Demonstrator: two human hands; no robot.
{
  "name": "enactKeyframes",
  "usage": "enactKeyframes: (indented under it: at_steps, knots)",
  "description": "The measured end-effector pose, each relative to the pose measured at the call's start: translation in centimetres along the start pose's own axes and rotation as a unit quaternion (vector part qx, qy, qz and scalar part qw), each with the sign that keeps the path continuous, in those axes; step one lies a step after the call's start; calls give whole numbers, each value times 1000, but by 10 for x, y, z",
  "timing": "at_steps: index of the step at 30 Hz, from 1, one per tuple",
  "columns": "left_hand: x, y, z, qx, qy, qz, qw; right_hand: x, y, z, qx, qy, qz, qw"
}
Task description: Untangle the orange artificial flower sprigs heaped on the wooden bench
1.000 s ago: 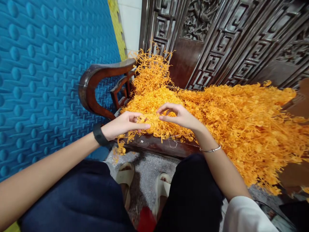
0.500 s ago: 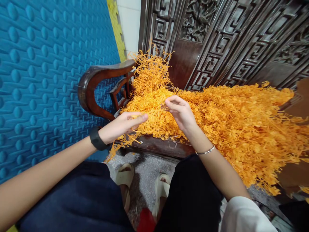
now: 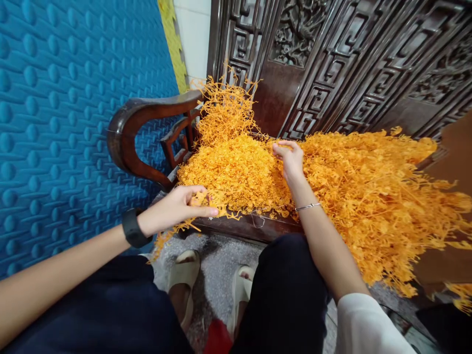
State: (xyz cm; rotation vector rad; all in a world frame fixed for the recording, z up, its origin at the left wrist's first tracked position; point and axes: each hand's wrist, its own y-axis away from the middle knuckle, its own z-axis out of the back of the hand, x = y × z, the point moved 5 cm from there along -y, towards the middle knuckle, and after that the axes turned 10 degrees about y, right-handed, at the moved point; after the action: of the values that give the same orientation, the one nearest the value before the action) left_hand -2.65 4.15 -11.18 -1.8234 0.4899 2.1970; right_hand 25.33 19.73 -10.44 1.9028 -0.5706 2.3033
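Note:
My left hand point(image 3: 184, 205) is at the front edge of a dark wooden bench point(image 3: 236, 227), fingers and thumb curled around a small cluster of orange stringy plastic pieces point(image 3: 201, 198). Some strands stick out past the fingertips. Farther back, my right hand point(image 3: 292, 160) is over the heap of loose orange pieces point(image 3: 232, 169), its thumb and fingers drawn close together. Whatever sits between those fingertips is too small to make out. A larger mass of branching orange strands point(image 3: 361, 196) spreads along the bench to the right of my right forearm.
A curved wooden armrest point(image 3: 121, 132) bounds the bench on the left, beside blue textured matting point(image 3: 55, 123). Behind rises a carved wooden backrest point(image 3: 313, 64). Brown cardboard point(image 3: 450, 162) stands at the right. Below are my sandals point(image 3: 184, 270) and a red object point(image 3: 217, 337).
My right hand has moved right and away from the left hand. My left hand has come lower and nearer to me, with orange pieces now visible in its grasp. The view has shifted slightly.

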Motion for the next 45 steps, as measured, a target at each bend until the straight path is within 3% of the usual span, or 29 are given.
enactKeyframes:
  at_steps: [6,8,10,13,14,17,20,22,25,31,36,45]
  knots:
    - [0,-1,3,0,28,7,1000,-1,8,-48,103,71,86,988]
    - [0,-1,5,-12,25,10,1000,11,23,-56,137,104,126,977]
    - [0,-2,8,-26,21,10,999,29,48,-64,211,105,167,957]
    - [2,-5,13,-44,18,-2,999,59,103,-82,401,76,200,891]
    - [2,-5,15,-47,17,-6,999,68,121,-86,437,87,230,865]
    - [4,-7,19,-50,10,-12,999,86,160,-92,462,163,347,800]
    - [7,-8,20,-43,4,-2,999,83,175,-96,470,225,391,759]
    - [8,-8,21,-44,-1,6,999,79,175,-96,464,230,391,761]
    - [7,-8,24,-60,9,4,998,79,167,-93,436,193,391,787]
    - [3,-7,30,-106,64,7,992,77,135,-83,361,101,269,887]
    - [-2,-5,27,-113,58,-5,992,77,124,-78,318,161,294,887]
    - [-6,-4,23,-135,60,-41,988,80,115,-74,267,142,268,915]
